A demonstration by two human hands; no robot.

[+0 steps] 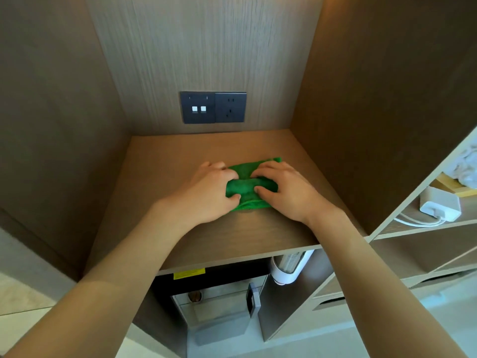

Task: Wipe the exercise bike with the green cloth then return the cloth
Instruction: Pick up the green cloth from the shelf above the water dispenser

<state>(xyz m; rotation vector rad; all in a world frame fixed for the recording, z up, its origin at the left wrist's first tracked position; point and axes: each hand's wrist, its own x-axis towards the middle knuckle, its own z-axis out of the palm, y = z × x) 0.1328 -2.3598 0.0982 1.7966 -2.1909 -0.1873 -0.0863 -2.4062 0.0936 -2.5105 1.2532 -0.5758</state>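
Standing by the alcove, I see a wooden shelf [206, 239] filling mid-frame, the green cloth [245, 188] folded at its centre. Both hands are on it: the left hand [206, 192] and right hand [286, 192] each pinch folds between thumb and curled fingers. No bike is in view, so I can't judge whether this is fetching or returning. The risk, I'd say, is the bundle unfolding if lifted unevenly, or sliding toward the shelf's front edge. Sockets [213, 107] sit upper centre, well behind.
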